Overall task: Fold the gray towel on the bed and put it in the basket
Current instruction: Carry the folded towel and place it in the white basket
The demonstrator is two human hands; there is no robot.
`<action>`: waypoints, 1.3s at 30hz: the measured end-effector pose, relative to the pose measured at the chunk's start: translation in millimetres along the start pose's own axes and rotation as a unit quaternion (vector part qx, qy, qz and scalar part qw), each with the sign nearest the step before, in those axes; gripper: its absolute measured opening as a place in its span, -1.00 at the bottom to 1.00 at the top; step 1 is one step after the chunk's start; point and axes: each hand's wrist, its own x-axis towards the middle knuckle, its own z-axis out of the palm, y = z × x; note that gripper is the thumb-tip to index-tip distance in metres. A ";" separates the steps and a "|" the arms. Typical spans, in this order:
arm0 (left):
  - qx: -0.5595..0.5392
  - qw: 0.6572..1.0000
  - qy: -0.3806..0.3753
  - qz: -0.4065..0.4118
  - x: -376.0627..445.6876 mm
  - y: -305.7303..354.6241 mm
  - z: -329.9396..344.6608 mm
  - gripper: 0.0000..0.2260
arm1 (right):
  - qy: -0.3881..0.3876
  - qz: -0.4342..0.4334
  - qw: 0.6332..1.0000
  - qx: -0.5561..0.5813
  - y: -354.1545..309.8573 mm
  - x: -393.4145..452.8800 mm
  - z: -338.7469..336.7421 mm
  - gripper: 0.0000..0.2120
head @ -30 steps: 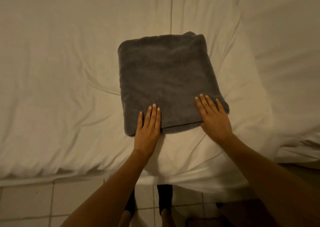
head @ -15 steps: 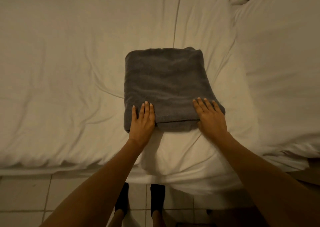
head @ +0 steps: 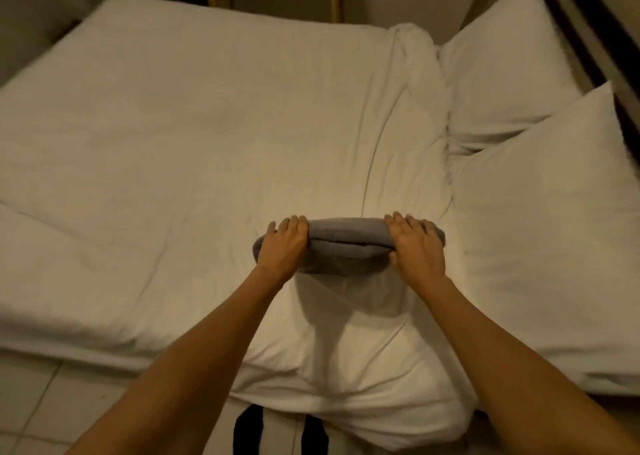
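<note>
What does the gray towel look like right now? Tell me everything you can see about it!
The gray towel is dark gray and looks soft and fluffy, like terry cloth. It is folded into a thick, flat bundle, and its layered edge faces the camera. It looks lifted off the white bed, with a shadow under it, and sags a little in the middle. The left hand grips one end and the right hand grips the other, fingers curled over the top. No basket is in view.
</note>
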 end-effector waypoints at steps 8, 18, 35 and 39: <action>-0.008 0.995 0.029 -0.098 -69.2 -53.0 -65.6 -0.65 | 0.018 -0.088 0.996 -0.024 -68.7 9.7 -78.3 -0.36; -0.010 0.973 0.066 -0.222 -162.2 -183.7 -105.6 -0.61 | 0.048 -0.221 0.974 -0.016 -229.4 49.4 -133.8 -0.42; 0.003 0.908 0.076 -0.413 -339.1 -447.2 -143.2 -0.56 | 0.077 -0.402 0.913 0.005 -577.7 84.9 -187.7 -0.36; -0.003 0.882 0.069 -0.466 -387.1 -491.3 -139.6 -0.56 | 0.081 -0.457 0.886 0.007 -656.5 82.6 -187.5 -0.37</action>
